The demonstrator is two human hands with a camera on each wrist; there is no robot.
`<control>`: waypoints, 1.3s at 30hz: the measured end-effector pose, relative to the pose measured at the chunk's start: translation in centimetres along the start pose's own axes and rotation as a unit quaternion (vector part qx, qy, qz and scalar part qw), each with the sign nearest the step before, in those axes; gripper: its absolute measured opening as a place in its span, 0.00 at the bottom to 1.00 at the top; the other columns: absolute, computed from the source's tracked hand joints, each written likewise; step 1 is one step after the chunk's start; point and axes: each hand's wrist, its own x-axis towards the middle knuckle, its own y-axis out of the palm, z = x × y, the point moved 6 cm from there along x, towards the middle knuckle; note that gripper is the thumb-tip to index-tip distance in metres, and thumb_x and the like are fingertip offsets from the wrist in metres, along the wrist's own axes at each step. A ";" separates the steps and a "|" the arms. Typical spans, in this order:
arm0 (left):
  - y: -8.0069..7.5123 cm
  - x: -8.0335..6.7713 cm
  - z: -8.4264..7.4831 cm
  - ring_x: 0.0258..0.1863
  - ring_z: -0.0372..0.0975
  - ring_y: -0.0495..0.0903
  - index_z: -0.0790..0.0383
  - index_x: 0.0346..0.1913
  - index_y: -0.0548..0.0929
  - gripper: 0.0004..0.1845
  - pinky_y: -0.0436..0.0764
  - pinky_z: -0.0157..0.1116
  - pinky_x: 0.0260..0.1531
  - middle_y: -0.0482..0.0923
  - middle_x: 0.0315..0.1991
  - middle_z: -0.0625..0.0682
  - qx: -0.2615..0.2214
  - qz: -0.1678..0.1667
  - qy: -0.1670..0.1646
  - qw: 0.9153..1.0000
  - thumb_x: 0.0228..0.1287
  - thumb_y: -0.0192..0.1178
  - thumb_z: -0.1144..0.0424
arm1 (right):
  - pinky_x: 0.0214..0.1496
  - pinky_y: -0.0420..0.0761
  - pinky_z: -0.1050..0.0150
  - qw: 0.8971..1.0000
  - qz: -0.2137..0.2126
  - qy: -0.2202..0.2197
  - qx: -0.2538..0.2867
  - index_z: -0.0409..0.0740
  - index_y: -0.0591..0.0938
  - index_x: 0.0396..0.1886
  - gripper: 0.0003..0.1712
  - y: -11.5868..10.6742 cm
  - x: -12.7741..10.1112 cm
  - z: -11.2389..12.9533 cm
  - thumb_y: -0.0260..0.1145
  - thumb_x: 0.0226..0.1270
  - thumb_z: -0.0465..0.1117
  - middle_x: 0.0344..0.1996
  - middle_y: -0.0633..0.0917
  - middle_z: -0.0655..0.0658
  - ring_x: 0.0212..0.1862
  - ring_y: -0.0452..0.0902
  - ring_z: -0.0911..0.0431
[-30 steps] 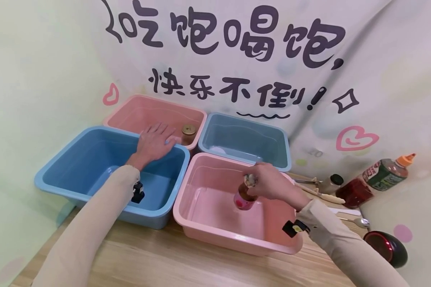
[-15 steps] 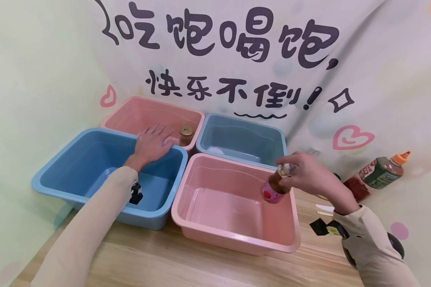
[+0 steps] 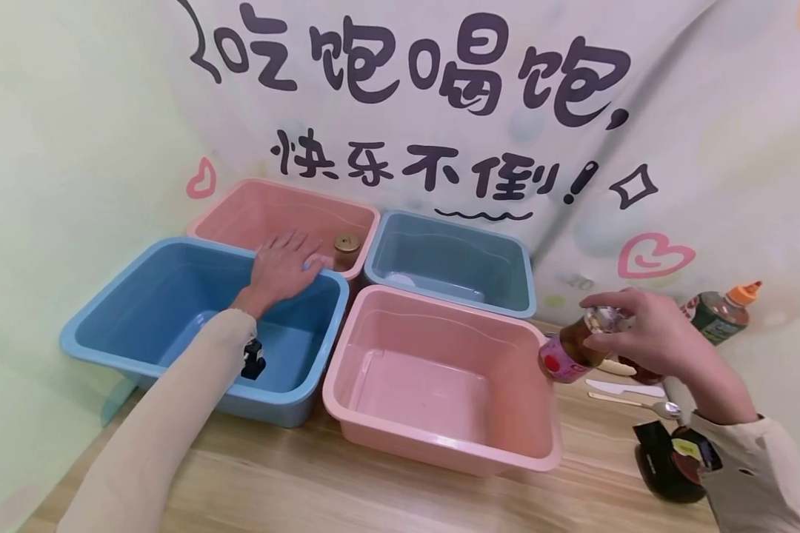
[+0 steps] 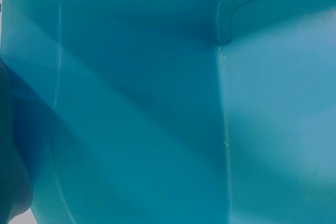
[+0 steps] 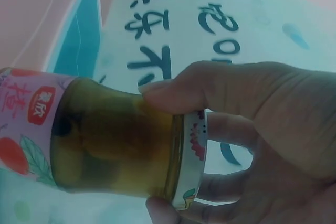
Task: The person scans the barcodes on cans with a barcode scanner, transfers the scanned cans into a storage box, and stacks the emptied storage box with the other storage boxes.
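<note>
My right hand (image 3: 647, 329) grips a glass jar (image 3: 569, 352) by its lid end, tilted, in the air just right of the near pink tub (image 3: 440, 444). The right wrist view shows the jar (image 5: 105, 142) with amber contents and a pink label, thumb and fingers (image 5: 210, 90) curled round its neck and lid. My left hand (image 3: 283, 266) rests flat, fingers spread, on the far rim of the near blue tub (image 3: 140, 363). A small gold-lidded jar (image 3: 347, 250) stands in the far pink tub (image 3: 240, 215). The left wrist view shows only the blue tub's inside wall (image 4: 157, 103).
A far blue tub (image 3: 516, 292) holds something white. Right of the tubs on the wooden table (image 3: 373, 496) lie a spoon (image 3: 640, 403), a white knife (image 3: 620, 386), a green-labelled bottle with an orange cap (image 3: 720, 314) and a dark round object (image 3: 667, 463). A printed backdrop hangs behind.
My right hand has lifted the jar out of the near pink tub and carried it rightward past the tub's right rim. My left hand has stayed put.
</note>
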 end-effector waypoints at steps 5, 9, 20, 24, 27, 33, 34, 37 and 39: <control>-0.1 0.0 0.1 0.79 0.57 0.51 0.54 0.76 0.63 0.33 0.50 0.60 0.76 0.57 0.78 0.60 0.001 0.001 0.001 1.000 0.75 0.42 0.43 | 0.30 0.72 0.61 0.999 -0.002 0.029 -0.015 0.40 0.84 0.54 0.30 -0.7 -1.0 -2.4 0.79 0.51 0.45 0.43 0.86 0.32 0.36 0.77 0.47; -0.1 0.0 0.1 0.79 0.56 0.52 0.54 0.76 0.64 0.32 0.50 0.60 0.76 0.57 0.78 0.60 -0.002 0.000 0.002 1.000 0.75 0.43 0.44 | 0.31 0.70 0.61 0.998 0.004 0.057 -0.020 0.40 0.83 0.55 0.31 -0.5 -2.0 -4.8 0.78 0.52 0.47 0.42 0.85 0.31 0.37 0.76 0.47; -0.2 0.1 -0.2 0.78 0.57 0.53 0.54 0.75 0.65 0.31 0.53 0.60 0.75 0.59 0.77 0.59 -0.001 -0.011 0.013 1.000 0.75 0.44 0.45 | 0.28 0.70 0.61 0.984 0.026 0.174 0.023 0.23 0.75 0.60 0.38 0.9 -5.3 -10.8 0.73 0.61 0.48 0.31 0.82 0.34 0.34 0.74 0.46; -0.5 0.2 -0.2 0.78 0.57 0.54 0.54 0.75 0.66 0.31 0.53 0.60 0.75 0.60 0.77 0.59 -0.002 -0.016 0.015 1.000 0.74 0.45 0.45 | 0.28 0.71 0.61 0.977 0.033 0.211 0.029 0.22 0.75 0.58 0.37 1.5 -6.2 -12.8 0.72 0.62 0.49 0.29 0.82 0.37 0.33 0.73 0.47; -0.6 0.3 -0.2 0.78 0.57 0.54 0.55 0.75 0.65 0.32 0.52 0.60 0.76 0.60 0.77 0.60 -0.004 -0.015 0.015 1.000 0.74 0.46 0.46 | 0.29 0.73 0.61 0.970 0.042 0.235 0.042 0.23 0.76 0.56 0.36 2.0 -6.9 -14.1 0.72 0.61 0.49 0.28 0.84 0.39 0.34 0.75 0.47; -0.6 0.2 0.0 0.78 0.57 0.52 0.55 0.76 0.64 0.32 0.51 0.60 0.76 0.58 0.78 0.60 -0.004 -0.007 0.009 1.000 0.74 0.46 0.45 | 0.29 0.74 0.61 0.957 0.067 0.277 0.060 0.22 0.73 0.58 0.40 3.1 -8.0 -16.0 0.71 0.62 0.52 0.26 0.84 0.45 0.35 0.75 0.47; -0.6 0.2 0.0 0.78 0.57 0.52 0.55 0.76 0.64 0.32 0.51 0.60 0.76 0.58 0.78 0.60 -0.004 -0.006 0.008 1.000 0.75 0.45 0.45 | 0.29 0.75 0.61 0.955 0.071 0.280 0.065 0.22 0.73 0.58 0.40 3.3 -8.1 -16.2 0.71 0.62 0.53 0.27 0.85 0.45 0.36 0.76 0.47; -0.7 0.1 0.0 0.78 0.57 0.53 0.55 0.76 0.64 0.32 0.51 0.60 0.76 0.58 0.78 0.60 -0.006 -0.005 0.008 1.000 0.75 0.45 0.46 | 0.30 0.77 0.61 0.953 0.076 0.283 0.076 0.22 0.73 0.58 0.40 3.9 -8.5 -16.7 0.71 0.62 0.52 0.27 0.86 0.45 0.35 0.78 0.49; -0.6 0.0 0.0 0.78 0.57 0.53 0.55 0.76 0.64 0.32 0.51 0.61 0.76 0.58 0.78 0.60 -0.006 -0.003 0.009 1.000 0.75 0.45 0.46 | 0.30 0.78 0.61 0.951 0.079 0.286 0.083 0.22 0.73 0.59 0.41 4.2 -8.7 -17.0 0.72 0.61 0.52 0.27 0.86 0.43 0.33 0.79 0.51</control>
